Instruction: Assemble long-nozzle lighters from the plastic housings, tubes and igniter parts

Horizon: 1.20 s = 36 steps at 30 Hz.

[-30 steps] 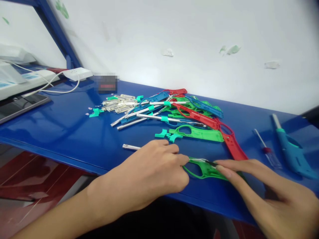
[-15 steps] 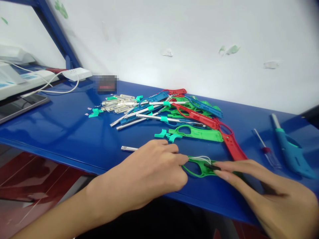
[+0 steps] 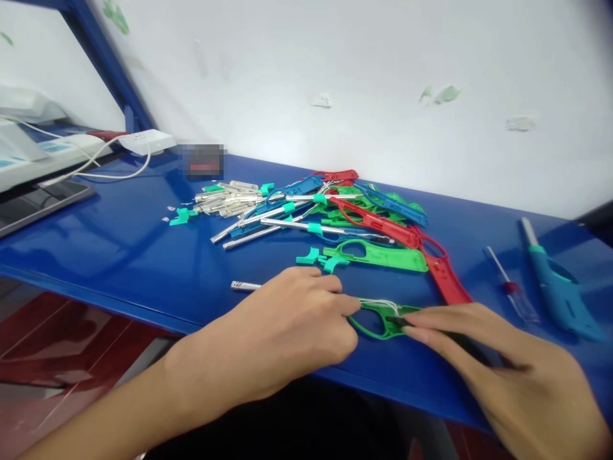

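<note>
Near the table's front edge lies a green lighter shell half with a finger loop and a white wire along it. My left hand is closed over its front end, where a metal lighter tube sticks out to the left. Between thumb and fingertips, my right hand pinches a small black part at the shell's handle, by the wire. The fingertips of my left hand are hidden behind its knuckles. Just behind lies a light green shell half beside small teal plastic pieces.
A pile of red, blue and green shell halves with metal tubes sits mid-table. Clear fuel tanks lie left of it. To the right are a screwdriver and a blue lighter. A power strip stands at the left.
My right hand has shifted slightly left with the black part, closer to the finger loop. My left hand stays nearly in place on the shell.
</note>
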{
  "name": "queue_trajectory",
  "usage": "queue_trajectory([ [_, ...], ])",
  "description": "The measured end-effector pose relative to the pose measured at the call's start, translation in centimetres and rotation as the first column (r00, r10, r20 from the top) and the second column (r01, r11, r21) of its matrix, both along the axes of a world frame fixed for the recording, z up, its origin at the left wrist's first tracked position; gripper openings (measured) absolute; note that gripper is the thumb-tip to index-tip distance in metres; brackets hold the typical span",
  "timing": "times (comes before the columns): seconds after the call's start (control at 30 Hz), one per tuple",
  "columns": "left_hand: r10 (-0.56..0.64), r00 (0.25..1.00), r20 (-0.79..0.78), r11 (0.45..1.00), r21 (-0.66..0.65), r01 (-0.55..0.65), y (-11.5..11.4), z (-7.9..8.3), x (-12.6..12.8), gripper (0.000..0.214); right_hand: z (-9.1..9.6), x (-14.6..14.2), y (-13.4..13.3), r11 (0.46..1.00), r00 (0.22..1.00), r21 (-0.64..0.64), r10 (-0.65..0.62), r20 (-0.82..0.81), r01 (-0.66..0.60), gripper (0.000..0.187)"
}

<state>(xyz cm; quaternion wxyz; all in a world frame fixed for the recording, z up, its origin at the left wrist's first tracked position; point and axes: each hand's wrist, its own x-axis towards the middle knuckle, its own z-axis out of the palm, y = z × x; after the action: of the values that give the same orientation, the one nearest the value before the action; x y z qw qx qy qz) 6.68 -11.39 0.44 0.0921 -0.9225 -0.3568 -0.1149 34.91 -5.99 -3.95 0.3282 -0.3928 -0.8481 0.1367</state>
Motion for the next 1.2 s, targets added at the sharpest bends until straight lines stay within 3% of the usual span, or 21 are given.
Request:
queue_trajectory([
  [0.33, 0.0, 1.0, 0.004, 1.0, -0.009, 0.0, 0.1, 0.2, 0.0, 0.016, -0.1, 0.6, -0.4, 0.997, 0.997, 0.048, 0.049, 0.06, -0.052, 0.014],
  [0.47, 0.011, 1.0, -0.01, 1.0, -0.008, -0.011, 0.1, 0.3, 0.1, 0.014, -0.4, 1.3, -0.7, 0.973, 0.983, 0.181, 0.118, 0.141, -0.143, 0.033],
  [0.6, 0.006, 1.0, -0.008, 1.0, -0.006, -0.006, 0.2, 0.2, 0.1, 0.013, -0.6, 1.8, -0.9, 0.968, 0.975, 0.201, 0.113, 0.19, -0.151, 0.045],
  [0.8, 0.011, 1.0, 0.003, 1.0, -0.009, -0.011, 0.1, 0.1, 0.0, 0.013, -0.2, 2.1, 0.1, 0.945, 0.948, 0.22, 0.184, 0.26, -0.243, 0.041],
  [1.2, 0.01, 1.0, 0.012, 1.0, -0.015, -0.01, 0.0, 0.1, 0.0, 0.012, -0.3, 2.4, 0.0, 0.942, 0.951, 0.241, 0.17, 0.26, -0.234, 0.046],
])
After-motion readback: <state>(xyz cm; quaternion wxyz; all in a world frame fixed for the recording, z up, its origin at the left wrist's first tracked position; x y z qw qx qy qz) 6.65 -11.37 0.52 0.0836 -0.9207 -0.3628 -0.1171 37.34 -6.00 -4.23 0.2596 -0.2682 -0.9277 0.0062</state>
